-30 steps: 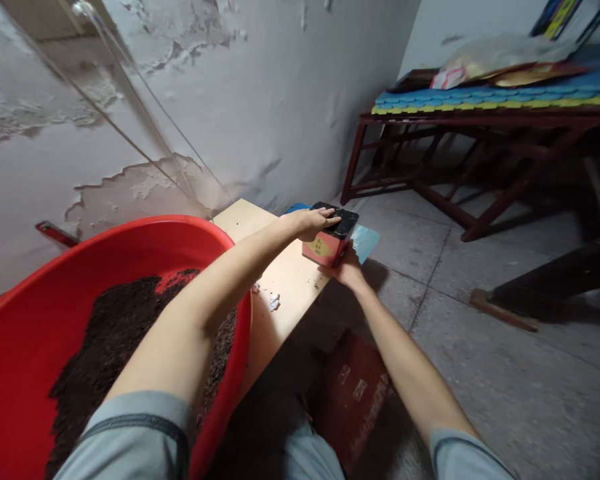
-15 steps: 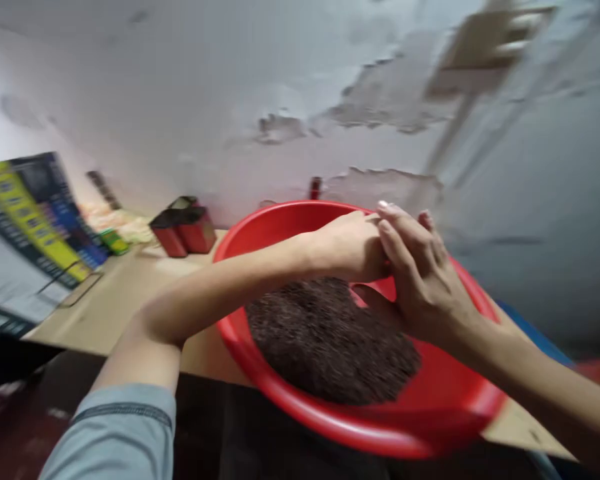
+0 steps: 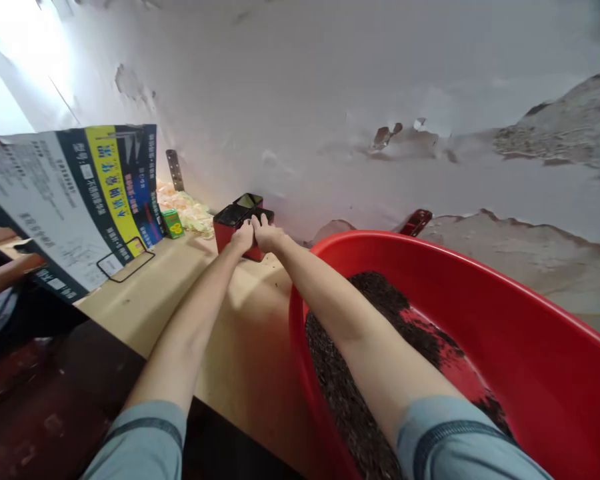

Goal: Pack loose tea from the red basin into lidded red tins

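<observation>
Several small red square containers (image 3: 223, 237) with black rims stand together on the table by the wall. My left hand (image 3: 244, 236) and my right hand (image 3: 267, 235) meet side by side at the front one. Their fingers close on its dark upper rim, and its red front shows below. What is inside it is hidden by my hands. Under my right forearm is a big red basin (image 3: 433, 247) holding dark, loose, crumbly material (image 3: 337, 377).
A printed cardboard box (image 3: 70, 193) stands at the left, with a black wire frame (image 3: 125, 270) before it. A small green box (image 3: 172, 224) and crumpled pale material (image 3: 193, 210) lie near the wall. Another person's arms (image 3: 10, 270) show at far left.
My view has swung left. Both hands have moved from above the basin, where they were together, over to the red containers.
</observation>
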`<state>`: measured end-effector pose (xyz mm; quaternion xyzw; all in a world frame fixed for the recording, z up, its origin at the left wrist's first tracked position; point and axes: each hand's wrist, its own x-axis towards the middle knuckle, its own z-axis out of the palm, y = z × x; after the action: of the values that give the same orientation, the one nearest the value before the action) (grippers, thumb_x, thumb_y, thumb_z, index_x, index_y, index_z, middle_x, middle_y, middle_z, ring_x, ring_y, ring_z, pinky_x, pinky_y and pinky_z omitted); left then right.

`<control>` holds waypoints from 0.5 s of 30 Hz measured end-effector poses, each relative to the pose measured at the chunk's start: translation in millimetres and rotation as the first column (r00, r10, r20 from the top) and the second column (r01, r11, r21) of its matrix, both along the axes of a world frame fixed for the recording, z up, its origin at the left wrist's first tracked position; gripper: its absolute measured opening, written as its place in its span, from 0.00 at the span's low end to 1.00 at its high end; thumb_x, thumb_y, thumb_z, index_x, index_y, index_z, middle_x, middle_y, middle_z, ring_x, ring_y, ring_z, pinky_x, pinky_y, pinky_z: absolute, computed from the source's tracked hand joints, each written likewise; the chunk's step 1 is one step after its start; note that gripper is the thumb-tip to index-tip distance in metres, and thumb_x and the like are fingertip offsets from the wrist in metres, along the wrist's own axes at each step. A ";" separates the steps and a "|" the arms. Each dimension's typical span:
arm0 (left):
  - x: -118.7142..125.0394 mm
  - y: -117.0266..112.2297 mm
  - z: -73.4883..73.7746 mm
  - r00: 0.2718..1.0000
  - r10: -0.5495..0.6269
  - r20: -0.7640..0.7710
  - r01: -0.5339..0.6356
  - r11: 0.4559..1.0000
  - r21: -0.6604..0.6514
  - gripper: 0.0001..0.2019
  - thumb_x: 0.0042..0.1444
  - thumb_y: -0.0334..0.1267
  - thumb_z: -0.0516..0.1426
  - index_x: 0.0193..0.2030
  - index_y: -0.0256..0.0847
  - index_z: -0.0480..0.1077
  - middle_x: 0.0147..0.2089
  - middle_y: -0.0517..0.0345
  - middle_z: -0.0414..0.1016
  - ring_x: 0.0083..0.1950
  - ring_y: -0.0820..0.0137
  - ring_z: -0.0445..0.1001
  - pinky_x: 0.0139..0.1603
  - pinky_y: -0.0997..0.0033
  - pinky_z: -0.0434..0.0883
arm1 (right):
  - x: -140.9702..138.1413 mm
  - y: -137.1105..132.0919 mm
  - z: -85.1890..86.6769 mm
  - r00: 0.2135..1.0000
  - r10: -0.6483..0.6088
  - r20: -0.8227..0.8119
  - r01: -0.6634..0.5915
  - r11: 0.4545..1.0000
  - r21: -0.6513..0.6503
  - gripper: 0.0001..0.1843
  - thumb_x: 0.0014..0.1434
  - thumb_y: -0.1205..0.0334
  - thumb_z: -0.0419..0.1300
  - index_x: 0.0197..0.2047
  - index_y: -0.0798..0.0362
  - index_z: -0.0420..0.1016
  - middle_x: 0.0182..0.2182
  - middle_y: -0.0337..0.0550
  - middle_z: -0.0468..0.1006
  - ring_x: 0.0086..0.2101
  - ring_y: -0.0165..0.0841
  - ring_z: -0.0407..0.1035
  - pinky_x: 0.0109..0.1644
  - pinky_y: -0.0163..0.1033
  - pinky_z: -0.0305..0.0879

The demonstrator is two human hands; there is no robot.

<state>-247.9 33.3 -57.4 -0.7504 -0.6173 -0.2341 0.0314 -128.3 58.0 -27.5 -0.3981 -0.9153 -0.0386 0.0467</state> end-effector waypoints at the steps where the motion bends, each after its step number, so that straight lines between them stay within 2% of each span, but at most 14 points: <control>1: 1.1 7.4 -6.1 0.999 0.050 -0.002 -0.050 0.998 -0.024 0.20 0.70 0.43 0.46 0.60 0.29 0.64 0.49 0.44 0.75 0.40 0.64 0.75 0.41 0.56 0.74 | 0.5 6.6 -5.8 1.000 -0.016 0.022 0.017 1.000 -0.018 0.43 0.61 0.67 0.60 0.74 0.66 0.46 0.71 0.75 0.50 0.59 0.58 0.67 0.56 0.66 0.69; 3: 6.9 17.1 -11.8 0.990 0.141 -0.009 -0.141 0.988 -0.061 0.21 0.72 0.45 0.44 0.56 0.29 0.65 0.50 0.45 0.73 0.39 0.67 0.73 0.41 0.57 0.74 | 13.1 11.3 -12.3 0.999 -0.019 0.045 0.020 1.000 -0.011 0.47 0.58 0.67 0.64 0.75 0.62 0.47 0.72 0.72 0.48 0.61 0.60 0.64 0.60 0.74 0.60; 4: 11.1 19.1 -10.7 0.989 0.149 -0.015 -0.150 0.987 -0.062 0.20 0.73 0.45 0.43 0.54 0.30 0.66 0.50 0.46 0.72 0.39 0.67 0.73 0.42 0.57 0.73 | 24.8 9.8 -13.0 0.999 -0.016 0.029 0.016 1.000 0.011 0.47 0.58 0.65 0.64 0.75 0.60 0.47 0.73 0.69 0.47 0.63 0.61 0.61 0.63 0.76 0.54; 6: 22.0 15.6 0.9 0.992 0.121 -0.035 -0.123 0.991 -0.055 0.19 0.73 0.47 0.44 0.52 0.34 0.68 0.51 0.50 0.70 0.41 0.68 0.73 0.44 0.58 0.73 | 57.2 1.3 -10.8 0.997 -0.031 -0.066 0.035 0.997 0.063 0.47 0.61 0.59 0.63 0.76 0.57 0.45 0.74 0.65 0.46 0.66 0.60 0.56 0.67 0.75 0.46; 7: 29.3 9.7 11.6 0.994 0.104 -0.045 -0.106 0.993 -0.049 0.18 0.72 0.47 0.46 0.51 0.35 0.69 0.52 0.50 0.70 0.43 0.66 0.74 0.45 0.57 0.73 | 77.2 -4.7 -8.3 0.989 -0.051 -0.136 0.062 0.995 0.082 0.47 0.63 0.55 0.61 0.77 0.58 0.44 0.73 0.65 0.48 0.67 0.60 0.54 0.69 0.73 0.46; 10: 60.6 -23.2 59.7 0.995 0.080 -0.053 -0.079 0.997 0.021 0.15 0.69 0.44 0.52 0.51 0.35 0.70 0.58 0.44 0.68 0.50 0.57 0.73 0.50 0.49 0.72 | 144.8 -22.0 4.5 0.939 -0.129 -0.318 0.160 0.984 0.075 0.49 0.67 0.45 0.54 0.78 0.58 0.33 0.72 0.65 0.51 0.69 0.56 0.51 0.70 0.68 0.51; 12: 89.2 -51.5 98.2 0.998 0.045 -0.054 -0.034 0.980 0.197 0.14 0.66 0.42 0.55 0.52 0.36 0.71 0.60 0.44 0.68 0.55 0.51 0.71 0.56 0.46 0.70 | 190.3 -27.6 16.6 0.907 -0.157 -0.391 0.189 0.981 0.043 0.50 0.68 0.41 0.50 0.78 0.54 0.26 0.72 0.61 0.52 0.69 0.54 0.52 0.68 0.67 0.55; 13: 105.6 -65.1 116.4 0.999 -0.001 -0.042 0.012 0.963 0.269 0.14 0.64 0.43 0.56 0.52 0.39 0.72 0.60 0.46 0.68 0.58 0.50 0.70 0.60 0.44 0.68 | 212.3 -28.1 23.4 0.893 -0.159 -0.420 0.188 0.982 0.029 0.50 0.68 0.38 0.49 0.78 0.51 0.25 0.72 0.59 0.54 0.68 0.54 0.54 0.67 0.67 0.57; 15: 142.3 -88.4 145.4 0.989 -0.144 0.029 0.125 0.930 0.346 0.15 0.62 0.48 0.59 0.50 0.44 0.73 0.60 0.52 0.70 0.61 0.51 0.68 0.65 0.44 0.65 | 254.8 -26.6 37.2 0.870 -0.129 -0.477 0.164 0.986 0.033 0.49 0.67 0.33 0.48 0.78 0.45 0.29 0.69 0.55 0.61 0.66 0.53 0.60 0.64 0.69 0.60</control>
<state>-105.6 -55.2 88.0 -0.7673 -0.5146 -0.3602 0.1289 126.5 31.4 9.7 -0.4617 -0.8414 0.0234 0.2797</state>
